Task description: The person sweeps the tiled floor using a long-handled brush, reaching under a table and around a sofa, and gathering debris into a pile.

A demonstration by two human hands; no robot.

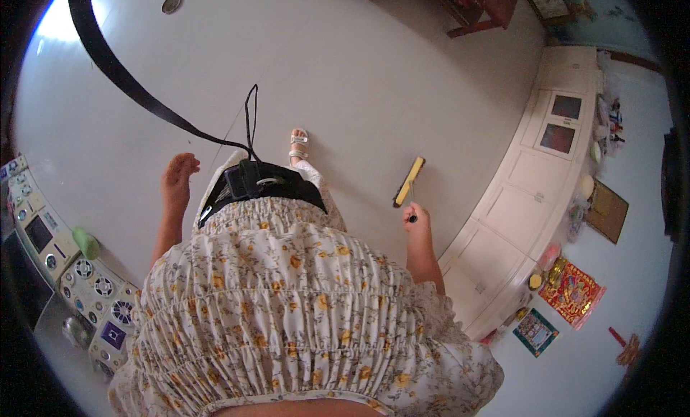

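Observation:
My right hand (417, 217) is closed around the handle of a floor brush or squeegee with a yellow head (409, 181). The black end of its handle sticks out of my fist, and the head is out in front of it, over the pale floor. Out to my other side hangs my left hand (180, 170), its fingers loosely bent, with nothing visible in it. A black pouch (259, 188) is strapped at my waist, over a floral dress. From it a black strap (135, 96) runs up to the left.
Pale cabinets (517, 201) line the right wall, with items on top. To the left stands a patterned unit (102, 293) with a green object (86, 243) at its edge. A reddish wooden piece of furniture (480, 13) is at the far right, and a round drain cover (172, 4) is in the floor (350, 67).

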